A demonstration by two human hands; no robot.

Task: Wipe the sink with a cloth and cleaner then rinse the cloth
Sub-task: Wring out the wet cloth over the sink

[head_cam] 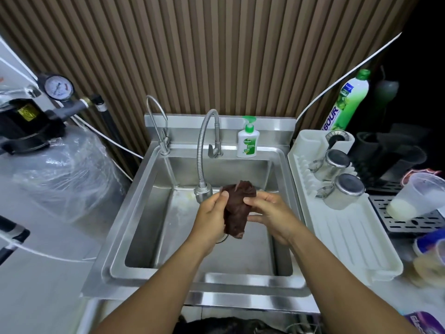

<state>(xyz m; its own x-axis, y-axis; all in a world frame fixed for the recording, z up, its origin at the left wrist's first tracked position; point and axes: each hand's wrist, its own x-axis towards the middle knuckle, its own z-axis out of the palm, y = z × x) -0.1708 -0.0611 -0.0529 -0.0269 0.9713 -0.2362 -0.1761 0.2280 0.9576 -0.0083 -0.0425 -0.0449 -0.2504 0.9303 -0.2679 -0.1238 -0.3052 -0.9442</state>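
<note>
A bunched dark brown cloth [237, 208] hangs over the middle of the steel sink [154, 239]. My left hand [212, 216] grips its left side, thumb on top. My right hand [269, 213] grips the right side, fingers curled round the cloth. The flexible faucet spout [203, 191] ends just left of the cloth, close to my left thumb. I cannot tell whether water runs from it. A white pump bottle with a green top [248, 141] stands on the back ledge of the sink. The drain is mostly hidden behind the cloth and my left hand.
A second thin tap [156, 126] rises at the sink's back left. Right of the sink, a white drying rack [349, 237] carries two steel cups [337, 162]. A green dish-soap bottle [349, 102] stands behind it. A plastic-wrapped tank [65, 174] with a pressure gauge stands left.
</note>
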